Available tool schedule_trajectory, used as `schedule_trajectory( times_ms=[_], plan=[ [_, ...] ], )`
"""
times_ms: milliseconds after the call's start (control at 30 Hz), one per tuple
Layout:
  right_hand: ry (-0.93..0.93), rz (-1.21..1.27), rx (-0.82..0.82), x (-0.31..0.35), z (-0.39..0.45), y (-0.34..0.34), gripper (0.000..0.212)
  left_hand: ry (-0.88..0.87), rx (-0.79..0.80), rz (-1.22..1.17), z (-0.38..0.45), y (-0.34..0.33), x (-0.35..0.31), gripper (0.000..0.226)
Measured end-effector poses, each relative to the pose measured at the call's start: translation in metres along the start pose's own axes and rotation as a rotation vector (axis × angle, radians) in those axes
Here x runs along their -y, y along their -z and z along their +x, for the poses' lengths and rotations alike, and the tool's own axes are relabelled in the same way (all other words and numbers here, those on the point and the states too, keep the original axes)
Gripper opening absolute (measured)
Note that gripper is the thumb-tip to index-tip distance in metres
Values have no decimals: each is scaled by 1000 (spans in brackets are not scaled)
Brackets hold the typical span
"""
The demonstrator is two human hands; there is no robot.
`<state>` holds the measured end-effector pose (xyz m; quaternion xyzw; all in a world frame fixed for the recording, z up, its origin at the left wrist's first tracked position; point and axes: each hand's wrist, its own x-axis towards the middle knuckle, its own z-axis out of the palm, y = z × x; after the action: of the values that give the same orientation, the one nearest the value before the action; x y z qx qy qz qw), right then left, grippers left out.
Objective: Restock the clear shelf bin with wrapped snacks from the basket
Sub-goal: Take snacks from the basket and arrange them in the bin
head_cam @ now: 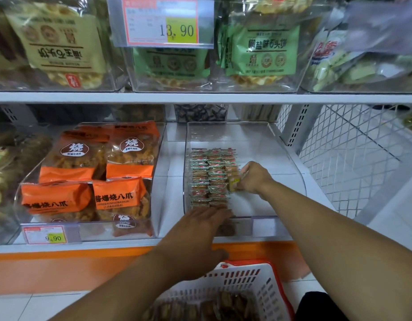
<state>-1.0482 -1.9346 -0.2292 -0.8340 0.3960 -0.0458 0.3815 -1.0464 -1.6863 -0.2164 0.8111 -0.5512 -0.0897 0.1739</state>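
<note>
With the right hand (252,178) pinching a snack (234,183) inside the bin (281,158), it seems best to seat it flush against the third row while the flat, empty left hand (200,230) steadies the front stacks above the basket (265,288).

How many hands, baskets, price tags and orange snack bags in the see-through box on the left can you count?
Hands: 2, the left hand and the right hand.
Baskets: 1, the white basket.
Price tags: 2, the upper tag and the lower tag.
Orange bags: 4, such as this orange bag.
Total: 9.
</note>
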Motion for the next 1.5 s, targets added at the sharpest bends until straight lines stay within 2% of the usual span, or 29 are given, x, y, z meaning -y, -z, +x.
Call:
schedule_trajectory(
  times_ms=[100, 267, 400, 500, 600, 667, 767, 833, 900, 967, 1033, 1100, 1133, 1167, 1233, 1267, 1300, 1367, 1433, 1500],
  plan=[
    [-22, -12, 76, 3, 5, -4, 55, -2, 20, 17, 0, 0, 1, 83],
    [-31, -10, -23, 7, 8, -6, 50, -12, 24, 26, 1, -1, 1, 82],
    [-74, -63, 29, 7, 9, -6, 78, -13, 31, 34, 0, 0, 1, 81],
    [-59, -76, 85, 8, 10, -8, 43, -5, 36, 34, 0, -1, 1, 82],
    [-32, -98, 81, 8, 10, -10, 36, -7, 38, 33, 0, -2, 2, 83],
    [-31, -90, 88, 8, 10, -8, 41, -20, 28, 30, 2, -2, 4, 83],
    [-15, -95, 80, 12, 6, 2, 64, -46, 11, 17, 2, 5, 2, 82],
    [97, -171, -66, 22, -1, 13, 55, -49, -57, -15, 0, 14, -1, 73],
    [332, -145, -308, 35, -18, 23, 36, -83, -193, -30, -7, 19, -3, 51],
    [728, -14, -509, 44, -50, 23, 18, -112, -278, -53, -20, 15, 2, 31],
    [1116, 38, -523, 37, -92, 5, 7, -77, -183, -86, -40, -2, 12, 25],
    [1316, -45, -318, 6, -130, -32, 8, 7, 43, -78, -64, -31, 24, 26],
    [1308, -177, -138, -18, -144, -53, 9, 64, 181, -61, -76, -50, 30, 27],
    [1201, -353, 91, -43, -156, -76, 12, 125, 319, -50, -88, -69, 36, 27],
    [684, -672, 600, -97, -172, -110, 24, 215, 542, -26, -111, -109, 50, 28],
    [444, -739, 803, -127, -179, -125, 27, 254, 623, -16, -124, -127, 56, 30],
    [341, -766, 910, -156, -186, -136, 27, 280, 683, -19, -136, -143, 62, 31],
    [361, -823, 907, -205, -200, -157, 33, 308, 777, -43, -155, -172, 69, 30],
    [407, -923, 904, -239, -211, -180, 63, 317, 834, -88, -164, -197, 71, 33],
    [411, -1034, 1031, -254, -217, -203, 83, 308, 864, -118, -164, -218, 70, 38]
  ],
)
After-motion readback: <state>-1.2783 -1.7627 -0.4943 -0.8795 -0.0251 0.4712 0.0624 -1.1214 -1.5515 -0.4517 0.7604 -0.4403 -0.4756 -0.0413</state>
